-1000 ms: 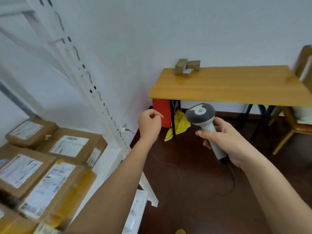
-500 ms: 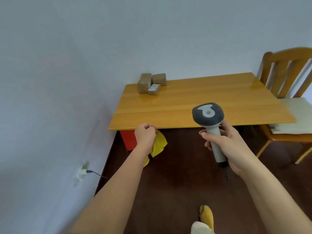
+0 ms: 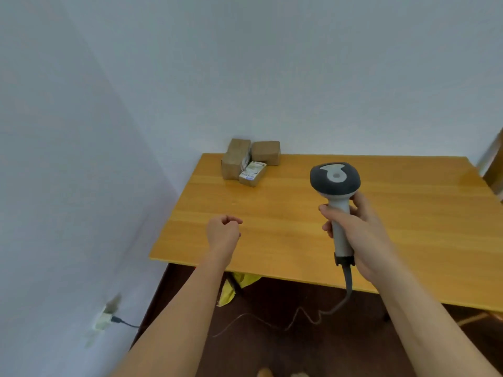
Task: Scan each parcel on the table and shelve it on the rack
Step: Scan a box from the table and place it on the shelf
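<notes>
Pale blue-grey walls fill the whole upper half of the frame and run down the left side, meeting in a corner above the table's far left end. A rectangular orange-brown wooden table spans the middle and right of the frame, its near edge slanting from centre left down to lower right. Dark brown floor shows beneath it along the bottom. A sliver of a wooden chair shows at the right edge of the frame.

The right hand, right of centre, grips the pale handle of a grey-and-white handheld barcode scanner, fingers wrapped round it, the dark head upright over the tabletop. A thin dark cable trails from the handle's base down across the floor. The left hand, just left of centre, hangs above the table near its front edge, fingers curled in loosely and holding nothing.

Three small brown cardboard parcels cluster at the table's far left corner, touching one another against the wall, well apart from both hands; the nearest one shows a white printed label on top.

A yellow cloth hangs under the table's front edge. A white wall plug with a dark lead sits at lower left.
</notes>
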Tool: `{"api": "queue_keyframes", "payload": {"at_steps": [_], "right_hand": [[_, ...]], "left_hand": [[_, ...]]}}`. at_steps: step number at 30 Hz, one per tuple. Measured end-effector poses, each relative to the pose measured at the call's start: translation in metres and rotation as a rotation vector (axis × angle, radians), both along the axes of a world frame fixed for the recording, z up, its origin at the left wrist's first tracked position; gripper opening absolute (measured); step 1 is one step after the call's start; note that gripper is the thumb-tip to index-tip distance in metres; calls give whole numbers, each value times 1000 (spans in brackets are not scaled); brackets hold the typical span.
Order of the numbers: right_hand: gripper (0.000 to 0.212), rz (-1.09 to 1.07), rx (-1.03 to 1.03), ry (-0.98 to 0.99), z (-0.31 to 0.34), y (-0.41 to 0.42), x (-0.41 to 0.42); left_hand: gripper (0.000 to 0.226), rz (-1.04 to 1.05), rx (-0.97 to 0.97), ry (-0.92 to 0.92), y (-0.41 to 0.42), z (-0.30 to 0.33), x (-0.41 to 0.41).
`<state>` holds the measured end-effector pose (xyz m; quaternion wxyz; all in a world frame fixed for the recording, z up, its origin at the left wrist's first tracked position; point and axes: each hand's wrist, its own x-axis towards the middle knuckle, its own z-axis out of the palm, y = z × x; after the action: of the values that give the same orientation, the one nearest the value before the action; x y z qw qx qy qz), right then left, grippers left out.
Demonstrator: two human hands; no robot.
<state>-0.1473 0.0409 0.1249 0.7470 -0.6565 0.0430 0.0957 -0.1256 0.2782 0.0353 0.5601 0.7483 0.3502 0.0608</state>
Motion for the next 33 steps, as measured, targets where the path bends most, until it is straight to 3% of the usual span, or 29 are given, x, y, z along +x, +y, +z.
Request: {"api": "queue_keyframes", "payload": {"at_steps": [7, 10, 16, 19, 24, 27, 29, 33], "right_hand": [[19, 38, -96, 90, -36, 60, 131], [16, 13, -141, 136, -41, 85, 188], [17, 11, -208, 202, -60, 108, 272], [17, 3, -240, 241, -77, 112, 296], [16, 40, -279, 288, -99, 110, 320], [16, 62, -286, 311, -106, 107, 328], [16, 74, -275, 324, -108, 106, 330], [16, 121, -263, 342, -107, 106, 329]], "left_hand": [[26, -5, 15, 93, 67, -53, 134], [23, -146, 3, 181, 83, -67, 191], [50, -484, 160, 262, 91, -102, 294], [60, -589, 186, 303, 90, -129, 326], [73, -818, 450, 531, 93, -169, 350], [78, -858, 540, 533, 91, -180, 336], [65, -863, 598, 449, 89, -179, 320], [20, -826, 636, 343, 96, -177, 288]]}}
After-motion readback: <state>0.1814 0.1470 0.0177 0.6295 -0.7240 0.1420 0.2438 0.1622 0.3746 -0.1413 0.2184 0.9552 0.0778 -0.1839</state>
